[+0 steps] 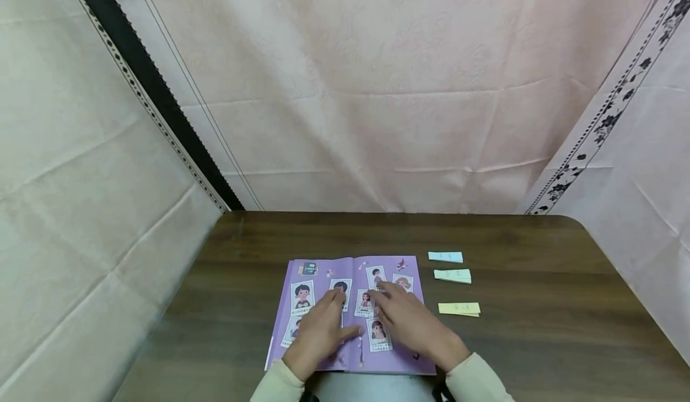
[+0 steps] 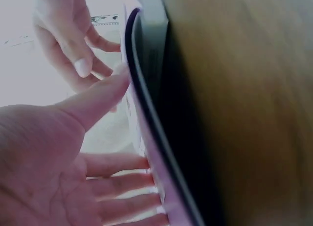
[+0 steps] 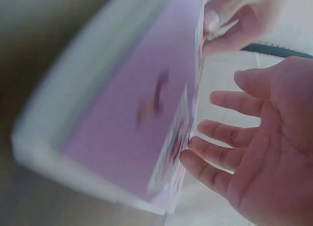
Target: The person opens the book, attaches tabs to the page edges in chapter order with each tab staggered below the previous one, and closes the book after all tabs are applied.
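Note:
An open purple book (image 1: 399, 360) lies near the table's front edge, its pages printed with several cartoon portrait cards. My left hand (image 1: 322, 325) rests on the left page with its fingers extended. In the left wrist view its thumb and fingertips touch the page, and the book's edge (image 2: 146, 103) curves up off the table. Over the right page is my right hand (image 1: 406, 319), fingers spread. The right wrist view has that hand (image 3: 274, 133) with fingertips at the page surface (image 3: 122, 118), holding nothing. Both hands cover some of the portraits.
Right of the book lie blue slips (image 1: 445, 257), green slips (image 1: 453, 276) and yellow slips (image 1: 459, 309) in separate small groups. The brown wooden table (image 1: 539, 342) meets a pale cloth backdrop (image 1: 377, 120) at its far edge, with cloth at both sides.

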`<state>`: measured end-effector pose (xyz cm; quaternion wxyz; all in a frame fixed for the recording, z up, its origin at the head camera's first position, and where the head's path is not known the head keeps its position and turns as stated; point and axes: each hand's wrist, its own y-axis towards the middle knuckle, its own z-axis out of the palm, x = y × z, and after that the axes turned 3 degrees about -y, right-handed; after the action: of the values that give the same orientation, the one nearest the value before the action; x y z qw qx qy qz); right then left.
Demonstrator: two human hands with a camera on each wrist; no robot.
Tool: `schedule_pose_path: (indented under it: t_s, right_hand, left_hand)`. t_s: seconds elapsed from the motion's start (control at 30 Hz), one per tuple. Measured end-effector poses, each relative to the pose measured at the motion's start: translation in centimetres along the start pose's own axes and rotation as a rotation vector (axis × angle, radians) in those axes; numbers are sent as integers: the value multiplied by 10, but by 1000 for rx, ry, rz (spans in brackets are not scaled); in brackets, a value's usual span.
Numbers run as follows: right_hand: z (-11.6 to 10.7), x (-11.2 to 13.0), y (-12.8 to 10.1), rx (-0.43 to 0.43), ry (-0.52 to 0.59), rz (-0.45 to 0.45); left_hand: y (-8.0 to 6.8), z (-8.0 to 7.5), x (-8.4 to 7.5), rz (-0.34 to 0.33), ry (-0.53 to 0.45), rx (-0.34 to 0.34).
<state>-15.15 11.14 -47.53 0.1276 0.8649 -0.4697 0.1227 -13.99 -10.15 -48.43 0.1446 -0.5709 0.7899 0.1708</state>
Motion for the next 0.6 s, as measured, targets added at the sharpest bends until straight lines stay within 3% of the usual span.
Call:
schedule_pose_path:
  t_s: [0.23, 0.6]
  right_hand:
    - [-12, -31, 13, 10, 44, 144]
    - [-22, -73, 38, 52, -72, 206]
  left_hand:
    - [2, 4, -10, -112, -67, -25]
    - [6, 7, -16, -126, -16, -8]
